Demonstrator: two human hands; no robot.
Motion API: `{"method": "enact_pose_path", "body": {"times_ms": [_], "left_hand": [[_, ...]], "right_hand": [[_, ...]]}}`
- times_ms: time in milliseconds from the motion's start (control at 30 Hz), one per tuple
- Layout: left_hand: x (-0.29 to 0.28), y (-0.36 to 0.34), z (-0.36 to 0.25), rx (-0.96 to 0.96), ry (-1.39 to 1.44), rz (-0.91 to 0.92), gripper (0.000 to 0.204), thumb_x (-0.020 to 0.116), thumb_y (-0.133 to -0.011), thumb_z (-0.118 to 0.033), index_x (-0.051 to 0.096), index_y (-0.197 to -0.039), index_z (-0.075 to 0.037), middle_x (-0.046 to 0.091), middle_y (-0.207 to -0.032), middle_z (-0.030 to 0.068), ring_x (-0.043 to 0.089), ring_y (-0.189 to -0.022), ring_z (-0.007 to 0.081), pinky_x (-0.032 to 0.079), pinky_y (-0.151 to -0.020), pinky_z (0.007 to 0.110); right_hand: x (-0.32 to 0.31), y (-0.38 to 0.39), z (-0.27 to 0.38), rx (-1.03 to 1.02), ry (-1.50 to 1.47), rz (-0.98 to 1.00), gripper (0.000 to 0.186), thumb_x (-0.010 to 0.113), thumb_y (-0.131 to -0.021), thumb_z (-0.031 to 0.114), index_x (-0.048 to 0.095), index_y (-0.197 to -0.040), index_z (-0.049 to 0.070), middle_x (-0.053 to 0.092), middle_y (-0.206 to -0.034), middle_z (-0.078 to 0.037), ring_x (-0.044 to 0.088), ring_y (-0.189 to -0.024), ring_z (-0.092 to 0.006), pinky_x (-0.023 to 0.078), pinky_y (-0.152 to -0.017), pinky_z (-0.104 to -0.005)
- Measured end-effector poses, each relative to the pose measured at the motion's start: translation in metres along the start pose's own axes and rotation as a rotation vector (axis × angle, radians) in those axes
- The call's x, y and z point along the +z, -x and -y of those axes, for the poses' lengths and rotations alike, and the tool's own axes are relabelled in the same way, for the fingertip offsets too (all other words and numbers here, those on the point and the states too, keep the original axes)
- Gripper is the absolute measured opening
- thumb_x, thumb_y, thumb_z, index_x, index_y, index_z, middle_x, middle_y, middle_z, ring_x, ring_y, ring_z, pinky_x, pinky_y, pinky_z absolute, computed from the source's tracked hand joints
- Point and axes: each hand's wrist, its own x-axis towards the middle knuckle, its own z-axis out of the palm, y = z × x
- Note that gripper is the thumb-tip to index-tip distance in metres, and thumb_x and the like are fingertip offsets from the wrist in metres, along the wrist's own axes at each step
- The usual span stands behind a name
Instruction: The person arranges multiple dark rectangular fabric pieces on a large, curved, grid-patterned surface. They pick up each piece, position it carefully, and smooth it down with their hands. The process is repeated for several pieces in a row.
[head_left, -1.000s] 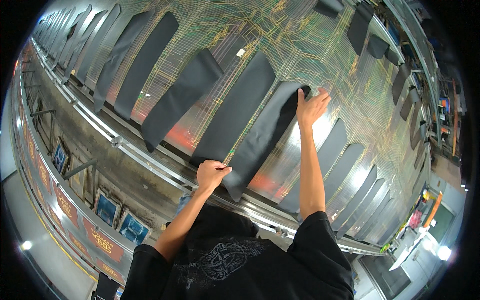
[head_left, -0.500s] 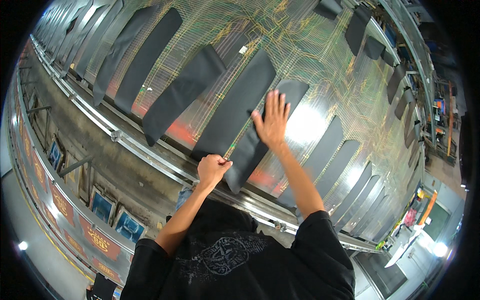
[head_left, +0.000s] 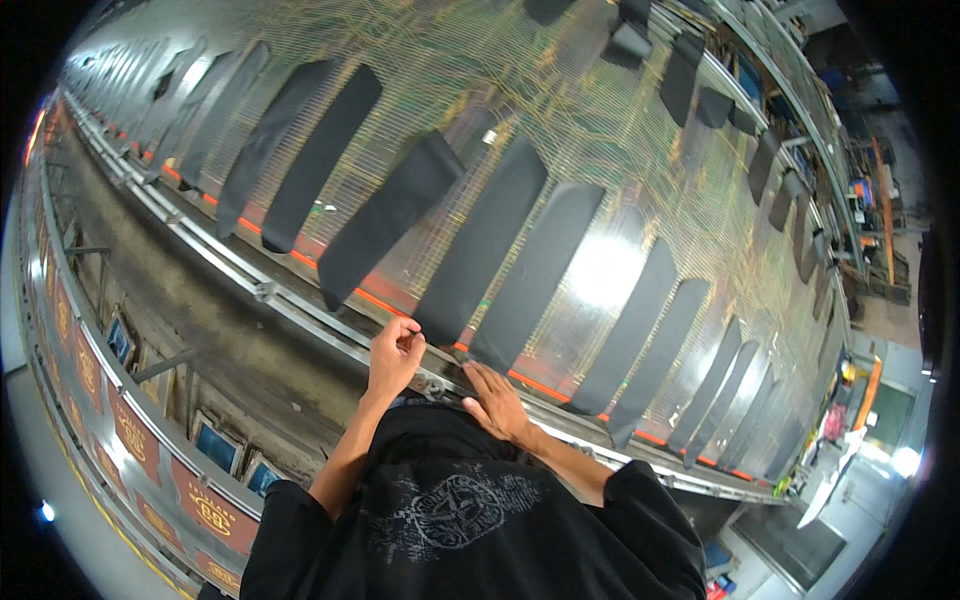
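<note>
Long dark grey strips of sheet material with angled ends lie in a row on a long table (head_left: 390, 290) marked with many thin yellow and green lines. My left hand (head_left: 397, 358) is at the near edge of the table, its thumb and fingers curled together by the lower corner of one strip (head_left: 482, 245). Whatever may be between those fingertips is too small to make out. My right hand (head_left: 497, 402) rests palm down with fingers stretched out, just below the near end of the neighbouring strip (head_left: 540, 275). That strip lies flat.
A metal rail (head_left: 215, 258) runs along the table's near edge. Left of me stands a rack with brown printed panels (head_left: 210, 505) and blue-centred frames (head_left: 215, 440) beneath. More dark pieces (head_left: 683, 75) lie along the far side. Shelving with clutter (head_left: 868, 200) is at the right.
My right hand has come off the strip and drawn back to the table's near edge. The strip under it now lies straighter and flatter. My left hand stays closed near the edge.
</note>
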Motion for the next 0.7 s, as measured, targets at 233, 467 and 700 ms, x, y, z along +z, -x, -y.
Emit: {"method": "enact_pose_path", "body": {"times_ms": [233, 467, 700], "left_hand": [[-0.077, -0.075, 0.058, -0.155, 0.017, -0.469, 0.053, 0.075, -0.086, -0.011, 0.049, -0.13, 0.004, 0.055, -0.129, 0.0186, 0.067, -0.086, 0.0219, 0.06, -0.058, 0.032], [-0.144, -0.138, 0.085, -0.336, 0.103, -0.254, 0.041, 0.079, -0.086, -0.01, 0.054, -0.114, 0.007, 0.066, -0.089, 0.0146, 0.068, -0.053, 0.0206, 0.061, -0.045, 0.035], [-0.177, -0.148, 0.086, -0.273, 0.024, 0.158, 0.028, 0.08, -0.088, -0.026, 0.07, -0.091, 0.0, 0.06, -0.064, 0.0019, 0.054, -0.051, 0.0101, 0.041, -0.046, 0.028]], "right_hand": [[0.025, -0.017, -0.007, 0.368, 0.057, -0.019, 0.071, 0.049, -0.102, 0.054, 0.047, -0.139, -0.007, 0.058, -0.131, -0.035, 0.06, -0.119, -0.0478, 0.048, -0.1, -0.054], [-0.024, -0.064, 0.123, 0.256, 0.203, 0.266, 0.074, 0.055, -0.095, 0.066, 0.075, -0.082, -0.004, 0.072, -0.079, -0.024, 0.071, -0.081, -0.0435, 0.056, -0.078, -0.0509], [0.016, -0.196, 0.147, 0.571, -0.424, 0.087, 0.084, 0.043, -0.095, 0.077, 0.075, -0.097, -0.001, 0.075, -0.086, -0.017, 0.074, -0.082, -0.0304, 0.057, -0.079, -0.0421]]}}
